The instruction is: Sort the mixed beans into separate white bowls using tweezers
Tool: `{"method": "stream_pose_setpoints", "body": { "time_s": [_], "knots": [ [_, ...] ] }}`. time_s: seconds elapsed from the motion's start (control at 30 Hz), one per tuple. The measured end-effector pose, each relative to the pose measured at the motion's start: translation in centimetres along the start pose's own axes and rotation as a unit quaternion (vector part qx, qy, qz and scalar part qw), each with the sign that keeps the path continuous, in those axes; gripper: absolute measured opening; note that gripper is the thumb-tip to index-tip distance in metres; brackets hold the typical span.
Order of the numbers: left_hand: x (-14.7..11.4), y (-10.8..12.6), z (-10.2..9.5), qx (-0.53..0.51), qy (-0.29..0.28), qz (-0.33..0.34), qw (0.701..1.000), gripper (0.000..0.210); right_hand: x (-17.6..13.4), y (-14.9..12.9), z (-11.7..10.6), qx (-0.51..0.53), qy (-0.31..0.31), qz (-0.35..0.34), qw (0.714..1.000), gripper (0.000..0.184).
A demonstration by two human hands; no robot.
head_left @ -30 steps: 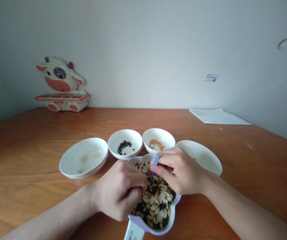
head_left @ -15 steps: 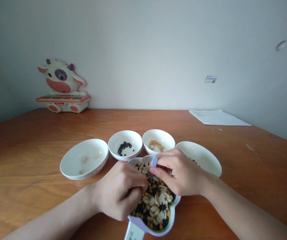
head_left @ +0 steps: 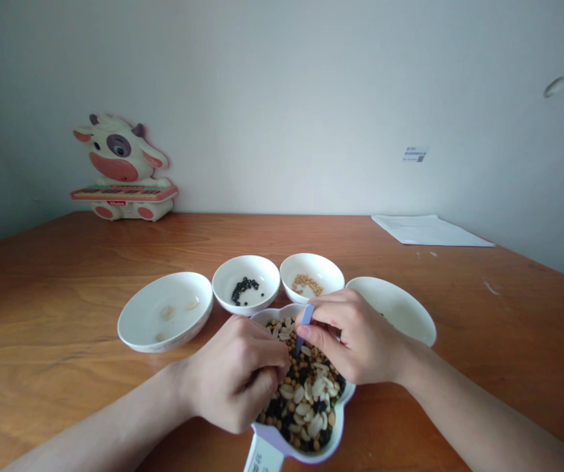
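My right hand [head_left: 348, 337] pinches blue-purple tweezers [head_left: 304, 324], their tips pointing down into a mix of peanuts, yellow beans and dark beans [head_left: 306, 406]. The mix lies in a purple-rimmed scalloped tray [head_left: 340, 426] with a short handle [head_left: 264, 452] toward me. Over the tray's left side my left hand [head_left: 240, 373] is closed in a fist; whatever its fingers hold, if anything, is hidden. Behind the tray stand a white bowl with black beans [head_left: 245, 311] and another with yellow beans [head_left: 311, 298].
A wider white bowl [head_left: 134, 321] at the left holds a few pale pieces. Another wide bowl [head_left: 404, 308] at the right is partly hidden by my right hand. Farther back are a cow-shaped toy keyboard [head_left: 124, 174] and paper sheets [head_left: 429, 231] by the wall.
My right hand and the tweezers have shifted very slightly to the right and up. My left hand stays in nearly the same place.
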State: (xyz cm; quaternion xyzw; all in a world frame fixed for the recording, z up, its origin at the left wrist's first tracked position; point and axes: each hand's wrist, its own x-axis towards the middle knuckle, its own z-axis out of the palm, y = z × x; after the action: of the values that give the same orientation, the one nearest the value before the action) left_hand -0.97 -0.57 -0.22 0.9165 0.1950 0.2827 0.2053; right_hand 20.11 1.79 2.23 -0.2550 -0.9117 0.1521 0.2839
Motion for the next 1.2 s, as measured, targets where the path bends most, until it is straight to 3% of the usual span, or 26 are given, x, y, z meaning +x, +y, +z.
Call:
{"method": "stream_pose_setpoints", "body": {
  "time_s": [0.17,0.43,0.8,1.2],
  "knots": [
    [0.03,-0.18,0.05,0.002,-0.005,-0.005,1.000,0.020,-0.05,0.04,0.02,0.010,-0.016,-0.001,1.000,0.030],
    [-0.18,-0.06,0.19,0.008,-0.001,0.004,1.000,0.021,-0.36,0.25,-0.02,0.008,0.022,0.000,1.000,0.030],
    [0.09,0.04,-0.01,0.014,-0.002,0.008,1.000,0.020,-0.17,0.32,-0.10,-0.001,0.002,0.005,1.000,0.028],
    [-0.01,-0.06,0.09,0.006,0.004,0.012,1.000,0.021,-0.11,0.26,0.02,0.003,0.013,-0.027,1.000,0.031]
  ]
}}
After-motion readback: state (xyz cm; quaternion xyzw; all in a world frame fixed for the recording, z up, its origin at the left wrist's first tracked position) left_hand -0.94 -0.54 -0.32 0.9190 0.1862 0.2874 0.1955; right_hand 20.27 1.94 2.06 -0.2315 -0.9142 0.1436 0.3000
